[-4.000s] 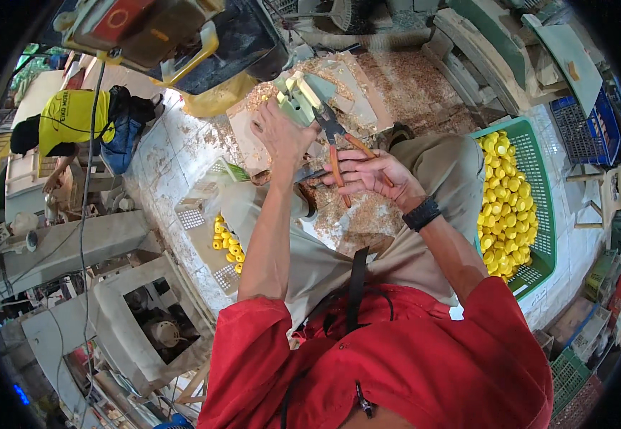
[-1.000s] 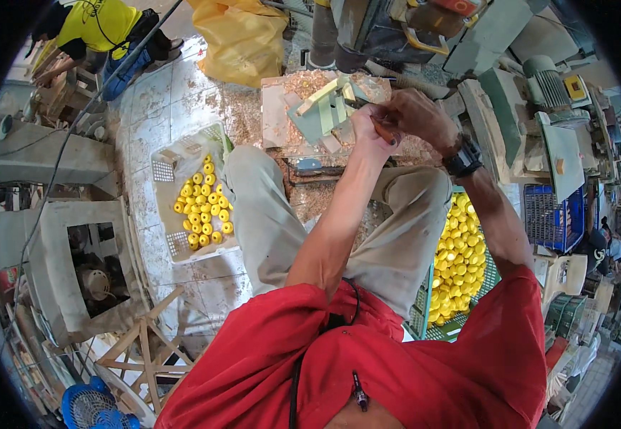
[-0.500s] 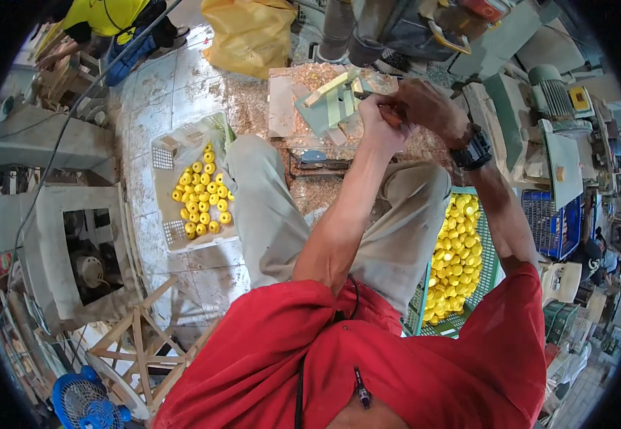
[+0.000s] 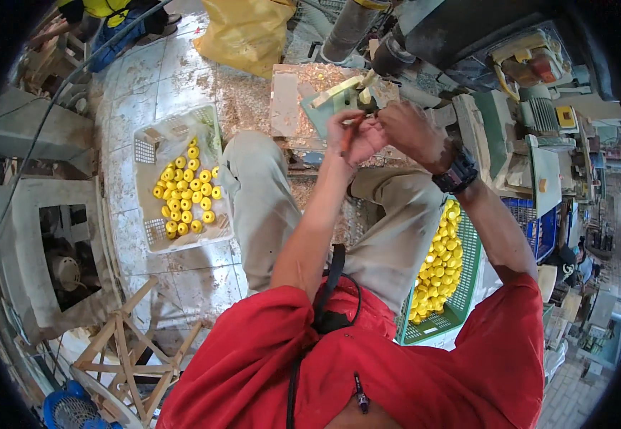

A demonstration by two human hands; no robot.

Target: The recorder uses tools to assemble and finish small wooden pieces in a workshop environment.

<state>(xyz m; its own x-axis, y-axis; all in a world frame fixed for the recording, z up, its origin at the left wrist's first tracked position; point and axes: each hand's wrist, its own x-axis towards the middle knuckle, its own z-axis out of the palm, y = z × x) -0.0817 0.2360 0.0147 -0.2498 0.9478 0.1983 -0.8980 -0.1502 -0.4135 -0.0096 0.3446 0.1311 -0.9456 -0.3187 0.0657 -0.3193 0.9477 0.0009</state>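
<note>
Over the work board, my left hand [image 4: 360, 141] is curled with a slim orange-red tool [image 4: 351, 134] lying across its fingers; its exact kind is unclear. My right hand [image 4: 412, 130] has its fingers bent together right beside the left fingertips, and what it pinches, if anything, is hidden. Just beyond both hands, a pale wooden strip [image 4: 337, 93] lies slanted on a grey-green plate [image 4: 317, 114]. Wood shavings cover the board [image 4: 284, 100] beneath.
A white crate [image 4: 154, 239] of yellow round pieces with holes stands left of my knees. The green crate [image 4: 465, 266], by my right leg, holds many yellow pieces. A yellow sack [image 4: 246, 36] sits ahead; machinery [image 4: 539, 111] lines the right. Another person [image 4: 117, 36] is far left.
Both hands have drawn back toward me from the wooden strip. My left hand has turned, so more of its palm and the orange-red tool show. The view has shifted somewhat.
</note>
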